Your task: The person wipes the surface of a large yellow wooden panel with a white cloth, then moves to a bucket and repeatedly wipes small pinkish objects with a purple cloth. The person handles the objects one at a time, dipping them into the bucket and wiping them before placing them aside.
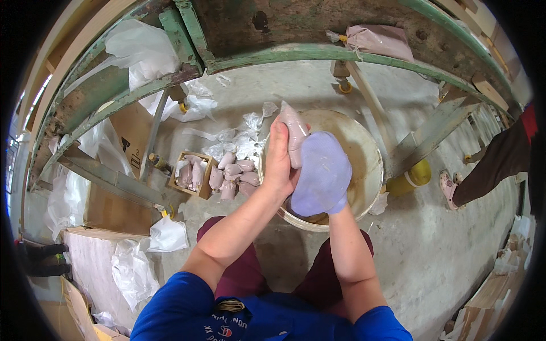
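Note:
My left hand (278, 156) is closed around a small clear plastic bag packed with pinkish filling (294, 133), tilted with its twisted end up. A lavender piece that looks like cloth (322, 173) lies against the bag's right side. It covers most of my right hand, so those fingers are hidden; my right wrist (339, 211) comes out from under it. Both hands are above a wide round tub (367, 170) with a pale rim and brownish stains inside. Left of the tub, several similar filled bags (232, 172) lie in a heap on the floor.
A small wooden box (200, 190) holds more filled bags, with a bottle (161, 165) beside it. A green-edged bench (273, 55) spans the far side, bearing a larger pink bag (380, 41). A yellow container (410, 177) stands right, near another person's leg (492, 156). Crumpled plastic (250, 133) litters the floor.

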{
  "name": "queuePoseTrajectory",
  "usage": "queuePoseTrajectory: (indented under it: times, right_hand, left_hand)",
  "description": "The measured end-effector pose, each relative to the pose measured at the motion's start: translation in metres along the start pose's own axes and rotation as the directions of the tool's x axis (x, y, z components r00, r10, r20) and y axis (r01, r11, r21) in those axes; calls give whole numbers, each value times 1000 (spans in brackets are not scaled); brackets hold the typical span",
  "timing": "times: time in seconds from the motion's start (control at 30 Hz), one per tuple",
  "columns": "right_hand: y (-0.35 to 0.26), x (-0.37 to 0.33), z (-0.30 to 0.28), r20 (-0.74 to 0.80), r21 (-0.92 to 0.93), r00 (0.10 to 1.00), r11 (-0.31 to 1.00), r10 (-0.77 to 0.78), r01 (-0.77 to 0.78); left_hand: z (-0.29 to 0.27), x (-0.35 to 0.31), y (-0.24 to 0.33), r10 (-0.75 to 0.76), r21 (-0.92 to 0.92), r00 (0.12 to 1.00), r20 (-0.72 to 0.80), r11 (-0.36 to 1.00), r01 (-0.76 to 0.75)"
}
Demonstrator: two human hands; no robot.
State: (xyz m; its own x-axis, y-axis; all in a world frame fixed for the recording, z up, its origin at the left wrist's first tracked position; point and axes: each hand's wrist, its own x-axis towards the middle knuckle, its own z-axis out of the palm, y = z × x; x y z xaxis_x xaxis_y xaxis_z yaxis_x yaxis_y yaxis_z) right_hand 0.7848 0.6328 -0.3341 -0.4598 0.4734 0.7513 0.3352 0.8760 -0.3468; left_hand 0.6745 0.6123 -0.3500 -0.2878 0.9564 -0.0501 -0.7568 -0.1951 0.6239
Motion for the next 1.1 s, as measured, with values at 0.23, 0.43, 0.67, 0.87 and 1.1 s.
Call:
queuePoseTrajectory:
  times: [0.23, 0.43, 0.67, 0.87, 1.1]
  right_hand:
    - [-5, 6, -8, 75, -4, 995, 998, 67, -67]
    - [-10, 3, -8, 10, -112, 997, 991, -77, 77]
    - [-5, 8, -5, 58, 70, 997, 996, -56, 52]
    - [-1, 3, 4, 4, 453, 896, 799, 443, -397]
    - [14, -9, 6, -43, 36, 981, 981, 191, -190]
  left_hand:
    - [6, 0, 14, 192, 17, 977, 98, 981, -194]
    - [9, -7, 16, 247, 74, 952, 181, 962, -263]
    - [-9, 5, 28, 64, -193, 991, 116, 980, -41]
    - [14, -1, 27, 5, 150, 993, -117, 989, 12]
    - [11, -20, -13, 120, 624, 984, 133, 761, -177]
